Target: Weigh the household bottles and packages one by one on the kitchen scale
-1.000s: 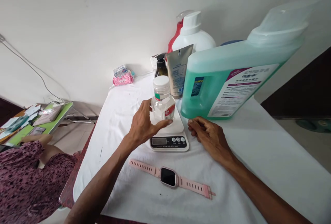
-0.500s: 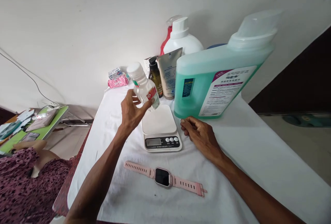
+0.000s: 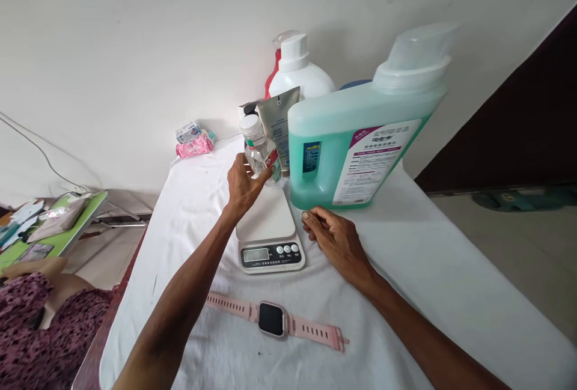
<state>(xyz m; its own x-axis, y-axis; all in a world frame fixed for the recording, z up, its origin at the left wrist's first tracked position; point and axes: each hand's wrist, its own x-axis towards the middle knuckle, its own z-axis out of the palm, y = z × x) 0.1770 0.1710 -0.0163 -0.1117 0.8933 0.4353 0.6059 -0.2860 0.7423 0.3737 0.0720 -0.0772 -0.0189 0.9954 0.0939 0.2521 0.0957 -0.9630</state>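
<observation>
Left hand: raised over the far edge of the scale, its fingers wrapped around the lower body of a small clear bottle, thumb on the near side.
Small clear bottle: held in the air above the back of the scale, tilted with its white cap leaning to the left; a red, white and green label shows near its base. It is clear of the weighing plate and sits just in front of the grey tube.
Right hand: resting on the desk just to the right of the scale, palm down, fingers curled loosely together with the tips near the scale's right edge; it holds nothing.
Scale: white kitchen scale on the desk between the two hands, its plate bare, a dark panel with a display and three round buttons facing the person.
Large green jug: translucent, filled with green liquid, pale cap, big white and magenta label; it stands just behind the right hand and to the right of the bottle.
Grey tube: stands upright on its cap against the jug's left side.
White pump bottle: behind the tube, by the wall, with a red sprayer partly hidden behind it.
Pink watch: lies flat, strap stretched out, on the near part of the desk, in front of the scale.
Pink pack: at the far left corner of the desk, by the wall.
Desk: covered with a white cloth.
Another person's sleeve: patterned, at the lower left edge, off the desk.
</observation>
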